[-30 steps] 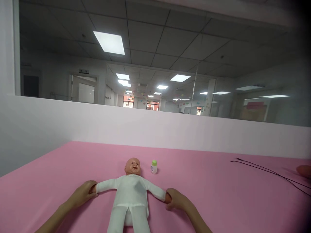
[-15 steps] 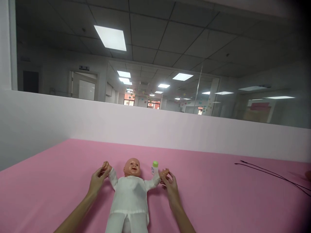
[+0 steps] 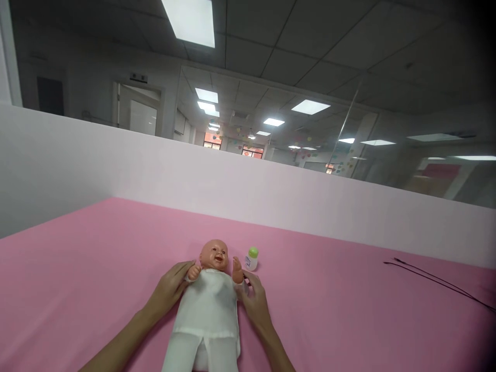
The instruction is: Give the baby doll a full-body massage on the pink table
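Note:
A baby doll (image 3: 209,302) in white clothes lies on its back on the pink surface, head toward the far wall. My left hand (image 3: 170,289) is closed at the doll's arm on the left, beside its small fist. On the other side, my right hand (image 3: 253,299) grips the doll's other arm near the wrist, with that little hand pointing up. Both doll arms are bent in close to its chest. Just past my right hand stands a small clear bottle (image 3: 251,261) with a green cap, apart from the doll.
Two thin black cords (image 3: 437,281) lie on the pink surface (image 3: 329,310) at the right. A low white wall (image 3: 232,181) borders the far side, with a glass pane above it and a lit room beyond.
Both my hands have moved inward, folding the doll's arms from spread out to close by its chest. The view has tilted downward slightly. The bottle stands where it was.

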`<state>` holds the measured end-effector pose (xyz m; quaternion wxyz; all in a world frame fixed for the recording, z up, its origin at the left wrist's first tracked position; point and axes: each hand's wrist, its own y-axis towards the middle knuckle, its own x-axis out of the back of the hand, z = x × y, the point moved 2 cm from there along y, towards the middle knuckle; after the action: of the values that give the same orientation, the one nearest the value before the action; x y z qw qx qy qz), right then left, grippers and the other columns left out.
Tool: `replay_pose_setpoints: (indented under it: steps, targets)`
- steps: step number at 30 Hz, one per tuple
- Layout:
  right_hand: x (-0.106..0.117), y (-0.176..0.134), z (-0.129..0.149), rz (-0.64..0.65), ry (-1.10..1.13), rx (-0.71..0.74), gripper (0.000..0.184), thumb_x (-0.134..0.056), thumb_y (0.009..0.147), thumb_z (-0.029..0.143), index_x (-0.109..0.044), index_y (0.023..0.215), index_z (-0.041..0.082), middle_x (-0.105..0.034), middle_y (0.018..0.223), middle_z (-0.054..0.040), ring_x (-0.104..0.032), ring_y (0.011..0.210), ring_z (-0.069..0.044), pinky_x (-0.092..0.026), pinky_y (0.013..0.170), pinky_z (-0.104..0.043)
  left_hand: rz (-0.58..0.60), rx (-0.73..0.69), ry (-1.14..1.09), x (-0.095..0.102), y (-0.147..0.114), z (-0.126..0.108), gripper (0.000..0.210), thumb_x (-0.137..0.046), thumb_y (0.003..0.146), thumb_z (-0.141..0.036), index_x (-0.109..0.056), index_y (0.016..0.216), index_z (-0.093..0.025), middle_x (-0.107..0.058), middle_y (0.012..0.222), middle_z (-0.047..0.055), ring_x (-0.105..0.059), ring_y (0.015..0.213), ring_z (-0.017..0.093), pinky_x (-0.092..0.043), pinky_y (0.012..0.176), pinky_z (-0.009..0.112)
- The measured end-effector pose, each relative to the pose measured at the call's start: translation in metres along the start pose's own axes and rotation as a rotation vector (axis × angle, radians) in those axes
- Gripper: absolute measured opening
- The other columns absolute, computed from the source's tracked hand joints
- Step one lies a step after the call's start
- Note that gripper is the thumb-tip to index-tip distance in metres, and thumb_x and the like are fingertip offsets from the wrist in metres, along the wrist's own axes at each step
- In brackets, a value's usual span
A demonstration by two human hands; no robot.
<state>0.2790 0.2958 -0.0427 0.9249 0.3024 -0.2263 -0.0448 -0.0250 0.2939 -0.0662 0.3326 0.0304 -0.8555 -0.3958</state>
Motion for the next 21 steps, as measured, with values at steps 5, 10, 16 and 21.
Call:
replay_pose_setpoints:
  steps: [5,10,16,21]
  targets:
    - [0.005,-0.005,0.022,0.345,-0.223,0.169,0.042,-0.063,0.089,0.017,-0.067,0.129,0.032,-0.069,0.131,-0.0045,-0.053,0.122,-0.029,-0.043,0.107,-0.047,0.022,-0.274,0.182,-0.002,0.002,-0.010,0.046,-0.044,0.102,-0.013,-0.056,0.143,-0.029,-0.067,0.131,0.010,-0.062,0.120,0.023,-0.054,0.099,0.040]
    - [0.010,-0.008,0.034,0.456,-0.334,0.244,0.052,-0.048,0.093,0.009,-0.065,0.133,0.037,-0.065,0.139,-0.0018,-0.050,0.125,-0.028,-0.043,0.106,-0.048,0.101,-0.314,0.189,-0.004,0.002,-0.015,0.046,-0.050,0.100,-0.013,-0.059,0.140,-0.034,-0.065,0.135,0.009,-0.058,0.126,0.025,-0.052,0.102,0.043]
    - [0.002,-0.009,-0.001,0.025,0.037,-0.098,0.040,-0.062,0.085,0.031,-0.070,0.123,0.023,-0.072,0.120,-0.0098,-0.063,0.109,-0.030,-0.052,0.096,-0.044,-0.123,0.208,-0.234,-0.013,-0.004,0.005,0.040,-0.043,0.102,-0.030,-0.054,0.140,-0.023,-0.064,0.136,0.012,-0.061,0.125,0.026,-0.051,0.105,0.044]
    - [0.002,-0.009,-0.037,-0.325,0.375,-0.425,0.064,-0.073,0.071,0.066,-0.067,0.111,0.017,-0.076,0.108,-0.0134,-0.070,0.102,-0.034,-0.058,0.084,-0.040,-0.262,0.647,-0.401,-0.018,-0.009,0.035,0.055,-0.047,0.093,-0.065,-0.060,0.110,-0.015,-0.073,0.095,0.012,-0.070,0.089,0.031,-0.057,0.079,0.043]
